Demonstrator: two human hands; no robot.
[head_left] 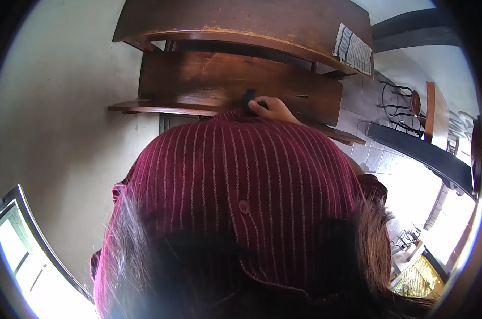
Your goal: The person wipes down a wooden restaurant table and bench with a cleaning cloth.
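Observation:
My right hand (274,108) reaches out past the front of the striped maroon shirt (209,159), its fingers closed. A small black object (248,100) is in its grip at the thumb side; its kind cannot be made out. Hand and object overlap the brown wooden bench (193,74), close over its surface. My left hand is out of sight, with the shirt filling the lower middle of the view.
Beyond the bench stands a long wooden table (251,18) with a worn front edge. A striped cloth (353,49) hangs over its right end. A pale wall (65,106) runs along the left. Metal-framed chairs (403,106) and a dark beam-like bench (411,149) are at right.

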